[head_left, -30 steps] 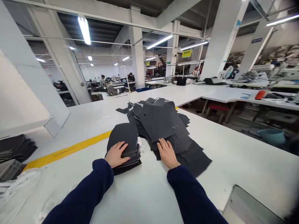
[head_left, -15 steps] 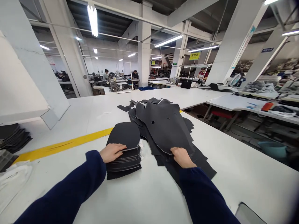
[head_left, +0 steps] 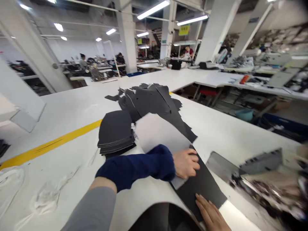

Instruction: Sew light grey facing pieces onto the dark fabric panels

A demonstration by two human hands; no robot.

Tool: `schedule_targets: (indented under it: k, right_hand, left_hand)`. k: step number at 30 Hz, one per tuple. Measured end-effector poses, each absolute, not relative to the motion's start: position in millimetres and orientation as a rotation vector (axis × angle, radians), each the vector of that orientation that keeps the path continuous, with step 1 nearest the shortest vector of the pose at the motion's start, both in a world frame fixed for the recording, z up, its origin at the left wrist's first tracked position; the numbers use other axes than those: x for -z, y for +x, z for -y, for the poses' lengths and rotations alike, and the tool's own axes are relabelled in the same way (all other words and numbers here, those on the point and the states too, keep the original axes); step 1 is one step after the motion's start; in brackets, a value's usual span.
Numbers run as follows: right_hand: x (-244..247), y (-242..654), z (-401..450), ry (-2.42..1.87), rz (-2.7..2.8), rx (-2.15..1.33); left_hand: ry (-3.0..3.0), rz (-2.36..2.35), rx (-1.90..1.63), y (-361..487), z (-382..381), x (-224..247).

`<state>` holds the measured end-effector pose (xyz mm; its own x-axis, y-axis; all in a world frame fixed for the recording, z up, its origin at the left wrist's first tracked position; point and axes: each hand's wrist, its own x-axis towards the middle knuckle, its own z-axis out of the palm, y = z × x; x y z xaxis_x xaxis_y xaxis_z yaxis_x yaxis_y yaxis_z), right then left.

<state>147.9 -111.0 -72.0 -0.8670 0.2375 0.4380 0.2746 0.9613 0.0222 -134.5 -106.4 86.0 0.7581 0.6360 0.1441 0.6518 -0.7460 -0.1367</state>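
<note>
The right hand [head_left: 211,213] lies open, fingers spread flat on a long black panel [head_left: 199,189] at the table [head_left: 72,106] edge. The left hand [head_left: 185,163] curls around a pale sheet [head_left: 158,136] lying over that panel (its navy sleeve [head_left: 134,166] crosses the view). Beyond sit a stack of rounded dark pieces [head_left: 115,133] and a loose pile of dark cut pieces [head_left: 149,102].

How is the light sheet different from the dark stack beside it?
The light sheet is pale; the dark stack is nearly black. The sheet is one piece; the stack has many layers. The left hand touches the sheet, not the stack. Both are flat cut material.
</note>
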Motion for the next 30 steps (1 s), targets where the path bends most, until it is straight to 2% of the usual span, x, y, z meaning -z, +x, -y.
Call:
schedule_targets:
  k: [3,7,10,20,30]
  right_hand:
    - [70,168,153,-0.592,2.595,0.142]
    - [61,171,194,-1.064,2.340,0.017]
    - [53,164,208,-1.147,2.296,-0.053]
    - [56,168,214,-0.951,2.323,-0.124]
    - [55,169,214,-0.981,2.322,-0.171]
  left_hand:
    - [-2.968,0.926,0.213,-48,104,-23]
    - [-2.987,1.382,0.276,-13,104,17]
    - [-3.042,1.461,0.163,-15,90,21]
    - [-2.940,1.323,-0.010,24,61,10]
    - [-3.129,1.488,-0.027,29,42,11]
